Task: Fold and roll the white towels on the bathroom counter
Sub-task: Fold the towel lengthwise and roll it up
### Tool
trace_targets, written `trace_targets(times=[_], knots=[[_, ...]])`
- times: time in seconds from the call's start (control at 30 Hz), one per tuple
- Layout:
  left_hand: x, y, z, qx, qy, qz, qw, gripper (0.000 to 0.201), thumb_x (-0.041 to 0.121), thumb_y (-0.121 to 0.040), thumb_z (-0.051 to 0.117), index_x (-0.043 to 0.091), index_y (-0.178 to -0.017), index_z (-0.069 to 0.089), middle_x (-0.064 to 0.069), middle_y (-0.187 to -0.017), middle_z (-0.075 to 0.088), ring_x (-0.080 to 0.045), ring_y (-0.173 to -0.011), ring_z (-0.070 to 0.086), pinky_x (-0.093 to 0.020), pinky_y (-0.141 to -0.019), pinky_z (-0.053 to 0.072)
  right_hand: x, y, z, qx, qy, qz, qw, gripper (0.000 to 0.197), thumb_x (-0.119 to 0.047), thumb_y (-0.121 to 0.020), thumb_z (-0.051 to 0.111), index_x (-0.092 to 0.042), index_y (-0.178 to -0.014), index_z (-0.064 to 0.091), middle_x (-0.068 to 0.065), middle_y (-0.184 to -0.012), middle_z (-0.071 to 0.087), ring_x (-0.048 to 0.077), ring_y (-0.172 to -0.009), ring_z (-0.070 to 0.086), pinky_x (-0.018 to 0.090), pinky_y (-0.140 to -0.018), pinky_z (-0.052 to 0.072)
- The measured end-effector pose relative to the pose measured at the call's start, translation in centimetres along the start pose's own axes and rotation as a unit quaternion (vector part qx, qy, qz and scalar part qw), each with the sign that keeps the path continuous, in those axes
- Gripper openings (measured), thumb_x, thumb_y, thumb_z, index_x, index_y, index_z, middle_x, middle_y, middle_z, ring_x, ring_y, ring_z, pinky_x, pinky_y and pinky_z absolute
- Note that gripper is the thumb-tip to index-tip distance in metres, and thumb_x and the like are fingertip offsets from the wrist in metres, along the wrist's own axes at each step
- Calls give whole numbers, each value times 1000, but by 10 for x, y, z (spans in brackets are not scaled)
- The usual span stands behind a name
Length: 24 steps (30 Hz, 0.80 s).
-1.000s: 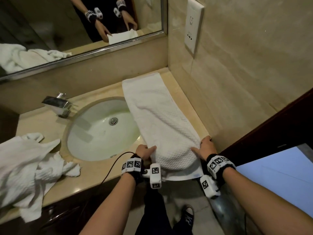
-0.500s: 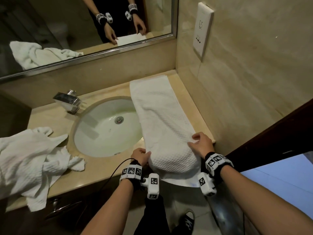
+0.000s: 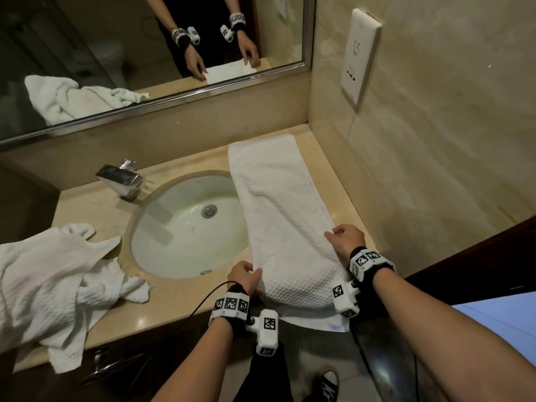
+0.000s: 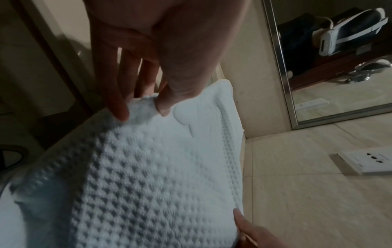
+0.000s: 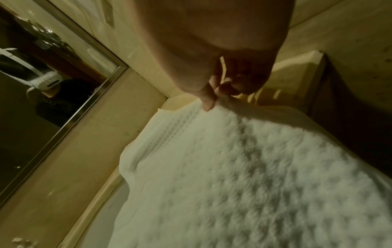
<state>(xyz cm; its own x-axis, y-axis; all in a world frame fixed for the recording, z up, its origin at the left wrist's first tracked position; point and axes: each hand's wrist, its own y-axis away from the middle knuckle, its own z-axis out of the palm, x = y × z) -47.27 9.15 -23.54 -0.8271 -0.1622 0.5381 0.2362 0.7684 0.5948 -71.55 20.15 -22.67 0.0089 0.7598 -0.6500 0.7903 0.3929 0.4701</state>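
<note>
A long white waffle towel point(image 3: 278, 204) lies folded lengthwise on the counter right of the sink, its near end bulging up and over the counter's front edge. My left hand point(image 3: 245, 275) pinches the towel's left edge point(image 4: 144, 107) between thumb and fingers. My right hand point(image 3: 345, 239) pinches the right edge point(image 5: 214, 102) the same way, a little farther along. The near part of the towel point(image 5: 244, 176) is lifted between both hands. A second white towel point(image 3: 43, 288) lies crumpled at the counter's left end.
The oval sink point(image 3: 185, 227) with a chrome faucet point(image 3: 121, 179) fills the counter's middle. A mirror point(image 3: 145, 53) runs along the back. A tiled wall with a socket plate point(image 3: 359, 53) closes the right side. A dark cable point(image 3: 197, 309) trails from my left wrist.
Both hands have slid up the towel's edges away from the counter's front, the right hand farther, drawing the near end up into a rounded fold.
</note>
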Motion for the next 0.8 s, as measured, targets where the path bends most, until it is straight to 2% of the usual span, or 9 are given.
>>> trace_targets(times=[0.1,0.17,0.23,0.33,0.43,0.53,0.6,0.7,0.8], knots=[[2,-3,-1,-13,-22,3,1000,14,26,-88,63,15,-90,54,-6,-94,59,-29,-96,57,-26,-76,38,2,-7,-4,32,24,33,999,24,-27,-89,66,-5,-99,67,16,-107,67,36,-99,62,32,-79,46],[6,-5,-2,-29,-37,6,999,19,25,-87,62,19,-78,46,-1,-84,56,-25,-85,53,-26,-72,38,2,-11,-4,0,46,43,998,27,-27,-90,63,0,-96,68,19,-102,67,38,-100,63,32,-77,46],[10,-8,-5,-37,-46,0,998,24,24,-85,62,21,-73,42,3,-76,53,-22,-80,52,-27,-69,37,-2,-16,-1,0,39,28,999,28,-31,-89,65,-5,-98,68,15,-101,67,36,-102,63,34,-81,49],[16,-15,-11,-21,-47,3,999,26,33,-83,67,22,-75,44,5,-77,55,-22,-80,55,-28,-71,40,-9,-24,5,24,12,-2,1000,36,-40,-84,69,-11,-106,66,8,-108,66,32,-103,62,38,-89,51],[21,-23,-13,-10,-45,12,999,28,35,-83,68,21,-76,45,0,-86,59,-26,-88,59,-34,-80,47,-21,-33,8,24,-9,-12,1000,35,-41,-84,69,-11,-101,68,6,-101,67,30,-101,62,34,-88,50],[25,-31,-14,-16,-63,14,998,26,31,-83,68,19,-79,45,-3,-90,59,-25,-86,57,-34,-79,46,-28,-42,8,73,-19,-33,997,15,-29,-85,71,-15,-84,65,10,-92,71,33,-94,64,33,-79,49],[28,-36,-14,-24,-76,9,997,26,30,-82,68,18,-82,45,-5,-93,60,-26,-88,58,-33,-77,46,-27,-46,7,117,-8,-20,993,9,-21,-87,66,-15,-83,62,14,-93,70,35,-89,64,32,-71,46],[35,-46,-16,-23,-82,10,996,29,29,-81,70,15,-87,46,-6,-94,59,-27,-90,58,-32,-74,44,-27,-55,9,91,-5,-1,996,12,-24,-89,62,-12,-88,64,16,-99,70,36,-94,63,31,-75,45],[46,-60,-23,2,-60,28,998,33,30,-81,72,12,-94,47,-8,-96,61,-28,-91,60,-34,-78,47,-38,-67,13,74,-39,-34,996,20,-33,-90,64,-13,-85,61,10,-91,70,31,-92,64,29,-76,45]])
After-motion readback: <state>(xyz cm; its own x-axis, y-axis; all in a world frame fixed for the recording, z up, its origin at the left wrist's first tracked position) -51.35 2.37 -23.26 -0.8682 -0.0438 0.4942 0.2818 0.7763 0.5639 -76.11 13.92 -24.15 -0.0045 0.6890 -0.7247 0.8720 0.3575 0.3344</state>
